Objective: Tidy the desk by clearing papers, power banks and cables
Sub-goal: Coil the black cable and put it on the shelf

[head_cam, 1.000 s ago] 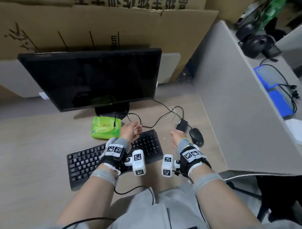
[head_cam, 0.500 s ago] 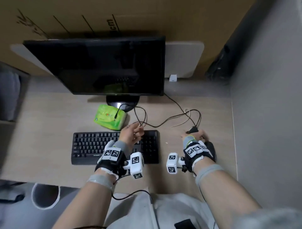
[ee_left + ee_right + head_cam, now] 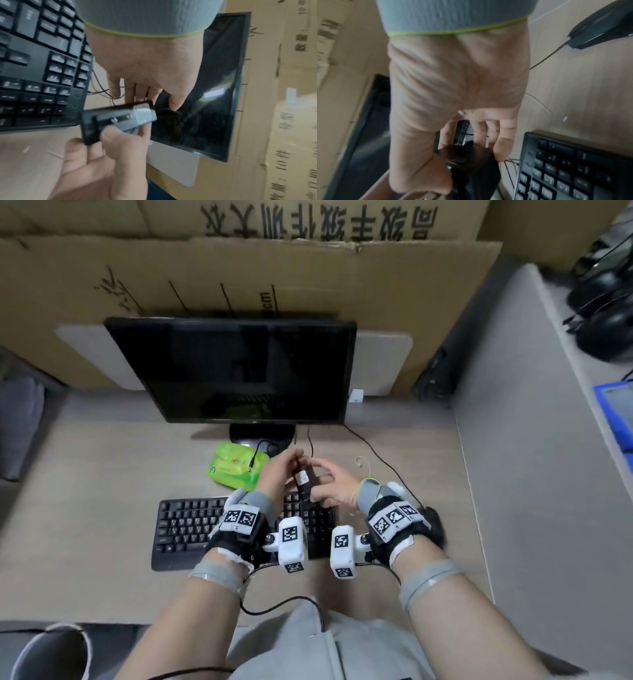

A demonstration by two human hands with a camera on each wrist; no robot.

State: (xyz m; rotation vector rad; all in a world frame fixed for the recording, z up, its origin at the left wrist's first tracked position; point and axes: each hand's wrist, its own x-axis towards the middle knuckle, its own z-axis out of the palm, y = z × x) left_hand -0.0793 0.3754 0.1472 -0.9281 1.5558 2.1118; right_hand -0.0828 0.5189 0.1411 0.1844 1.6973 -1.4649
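A black power block point(image 3: 305, 484) with a white label is lifted above the keyboard's right end. My right hand point(image 3: 337, 487) grips it from the right, thumb and fingers curled round its body point(image 3: 118, 117). My left hand point(image 3: 281, 474) meets it from the left and pinches its far end, where a thin black cable point(image 3: 310, 440) leaves toward the monitor. In the right wrist view the block point(image 3: 465, 152) shows dark between my curled fingers. A thin white cable point(image 3: 363, 465) lies on the desk to the right.
A black keyboard point(image 3: 185, 525) lies under my hands and a black mouse point(image 3: 435, 525) sits at its right. A green wipes pack point(image 3: 236, 469) with a cable plug on it lies before the monitor point(image 3: 239, 371). Cardboard sheets and a grey partition wall in the desk.
My right hand left the desk beside the mouse and lifted the power block leftward over the keyboard. The left hand rose off the keys to meet it.
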